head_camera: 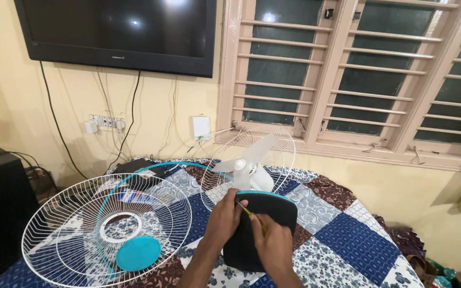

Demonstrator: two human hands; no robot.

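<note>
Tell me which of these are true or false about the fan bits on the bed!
1. Both hands, left hand and right hand, are on the black fan base. True.
2. The white wire guard is still fixed on the fan. False: it lies flat on the quilt.
3. A teal round cap rests on the guard. True.
4. The fan blades are black. False: they are whitish.

Two bare hands and forearms, seen from above.

The left hand (224, 217) and right hand (273, 246) wear no gloves, rings or watch; both forearms are uncovered down to the picture's lower edge, with no sleeve or band showing.
</note>
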